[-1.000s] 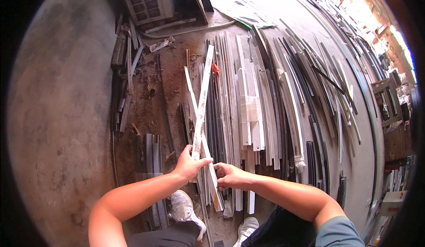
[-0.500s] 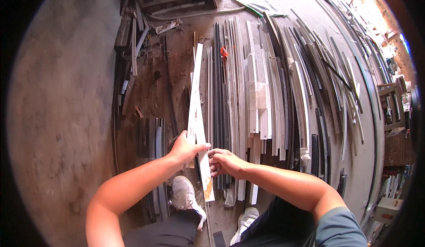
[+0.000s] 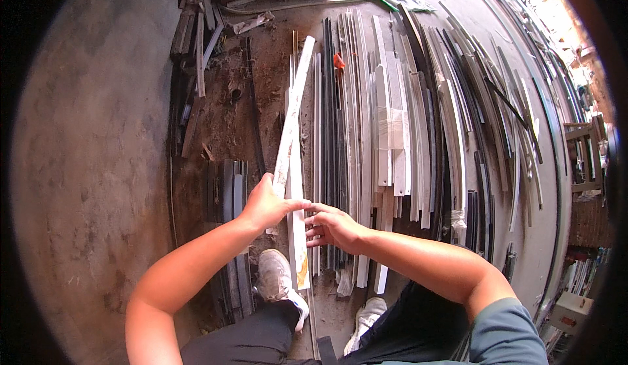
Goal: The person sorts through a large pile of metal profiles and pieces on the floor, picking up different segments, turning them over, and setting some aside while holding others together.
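My left hand point(image 3: 265, 207) is closed round two long white strips, its thumb lying across one of them. One strip point(image 3: 297, 120), with dirty marks, slants up to the right. The other, straighter strip point(image 3: 296, 241) runs down toward my shoes and has a yellow-brown stain near its lower end. The two cross above my hand. Close by on the right, my right hand point(image 3: 337, 229) has its fingers apart and slightly curled, the fingertips at the strip's edge and by my left thumb. Whether they press on the strip is hard to tell.
Long white, grey and black profiles point(image 3: 392, 129) lie in rows on the floor to the right, some wrapped in clear film. A shorter dark bundle point(image 3: 226, 195) lies at left. Scrap lengths point(image 3: 199, 51) lean by the wall point(image 3: 98, 169). My shoes point(image 3: 278, 277) stand between the pieces.
The slanted strip's far end has swung right, and it now crosses the other strip. Both hands have shifted slightly away from me. My right fingers have spread a little.
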Available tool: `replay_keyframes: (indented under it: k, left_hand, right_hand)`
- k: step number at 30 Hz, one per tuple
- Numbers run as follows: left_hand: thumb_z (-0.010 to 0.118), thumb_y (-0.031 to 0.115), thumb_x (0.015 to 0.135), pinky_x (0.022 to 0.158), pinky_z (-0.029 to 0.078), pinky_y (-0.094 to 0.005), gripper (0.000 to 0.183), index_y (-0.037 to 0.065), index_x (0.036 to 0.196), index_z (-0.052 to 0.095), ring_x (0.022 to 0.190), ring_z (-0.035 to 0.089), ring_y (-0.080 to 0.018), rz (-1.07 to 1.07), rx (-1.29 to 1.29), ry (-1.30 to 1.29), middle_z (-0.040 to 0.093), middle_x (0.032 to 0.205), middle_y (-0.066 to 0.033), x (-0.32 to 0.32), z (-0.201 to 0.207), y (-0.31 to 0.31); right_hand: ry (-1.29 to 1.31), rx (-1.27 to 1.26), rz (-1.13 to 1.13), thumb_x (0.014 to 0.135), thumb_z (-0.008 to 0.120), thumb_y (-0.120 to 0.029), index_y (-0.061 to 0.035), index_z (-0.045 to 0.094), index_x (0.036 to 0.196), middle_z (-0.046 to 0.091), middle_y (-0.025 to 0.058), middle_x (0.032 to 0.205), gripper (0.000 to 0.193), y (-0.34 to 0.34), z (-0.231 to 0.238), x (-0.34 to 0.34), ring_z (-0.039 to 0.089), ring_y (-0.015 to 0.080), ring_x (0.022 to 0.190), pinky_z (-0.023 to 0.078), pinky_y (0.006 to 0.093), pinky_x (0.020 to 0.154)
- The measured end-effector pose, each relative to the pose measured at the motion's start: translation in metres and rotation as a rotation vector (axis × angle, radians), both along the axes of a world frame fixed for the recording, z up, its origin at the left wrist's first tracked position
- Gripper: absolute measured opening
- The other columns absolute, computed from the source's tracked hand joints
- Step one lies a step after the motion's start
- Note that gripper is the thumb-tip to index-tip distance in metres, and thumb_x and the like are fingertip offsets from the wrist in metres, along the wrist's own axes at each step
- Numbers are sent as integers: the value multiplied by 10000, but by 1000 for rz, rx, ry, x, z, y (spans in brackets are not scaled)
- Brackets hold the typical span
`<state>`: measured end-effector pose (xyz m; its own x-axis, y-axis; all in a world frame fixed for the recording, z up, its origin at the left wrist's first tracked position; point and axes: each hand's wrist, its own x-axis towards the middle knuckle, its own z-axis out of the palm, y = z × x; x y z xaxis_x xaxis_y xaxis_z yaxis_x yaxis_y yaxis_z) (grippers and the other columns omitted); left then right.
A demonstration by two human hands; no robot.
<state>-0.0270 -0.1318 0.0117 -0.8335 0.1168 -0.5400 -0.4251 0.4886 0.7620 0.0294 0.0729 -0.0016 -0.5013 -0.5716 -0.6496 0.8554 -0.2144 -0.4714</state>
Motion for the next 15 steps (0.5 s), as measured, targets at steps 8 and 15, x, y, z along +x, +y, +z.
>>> replay_keyframes:
  k: [8, 15]
  left_hand:
    - [975, 332, 649, 887, 551, -365, 775, -61, 1149, 533, 1032, 692, -258, -110, -209, -46, 682, 1097, -221, -8, -12, -12]
    - [845, 73, 830, 772, 636, -355, 496, -28, 1202, 534, 912, 718, -214, 83, 217, -224, 683, 1059, -132, -4, 0, -3]
  right_hand:
    - [-43, 84, 31, 1026, 456, -225, -89, 453, 1436, 624, 92, 1097, 432, -5, -13, -1, 694, 237, 970, 586, 404, 912]
    - [10, 86, 50, 1062, 463, -207, -62, 497, 1379, 634, 52, 1043, 350, -6, -8, -1, 673, 179, 921, 585, 372, 891]
